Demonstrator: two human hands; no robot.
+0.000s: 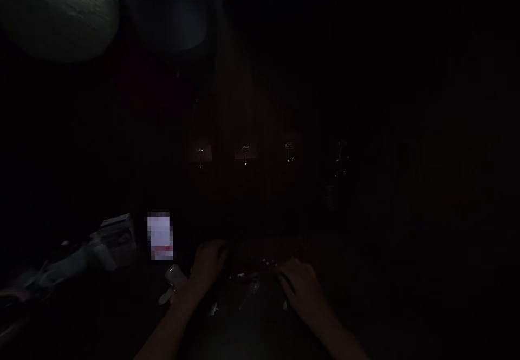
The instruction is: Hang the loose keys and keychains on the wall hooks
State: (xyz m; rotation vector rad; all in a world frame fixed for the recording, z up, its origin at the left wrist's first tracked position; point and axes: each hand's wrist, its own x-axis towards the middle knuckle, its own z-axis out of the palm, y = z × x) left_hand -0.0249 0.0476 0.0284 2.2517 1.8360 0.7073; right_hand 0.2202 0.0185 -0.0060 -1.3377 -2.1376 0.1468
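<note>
The scene is very dark. My left hand rests low in the middle of the view, back up, its fingertips lost in shadow. Beside its wrist is a pale rounded container. My right hand lies to the right, fingers bent and pointing inward, close to a cluster of small yellow-dotted pieces. Whether either hand holds anything is hidden by the dark. Between them lie a reddish small item and a clear, thin-stemmed item. A small yellow bit sits below my right thumb.
A bright, pixelated screen-like rectangle stands left of my left hand. Further left are a box and pale crumpled material. Three metal hooks, the middle hook among them, line the back. A large pale rounded shape fills the upper left.
</note>
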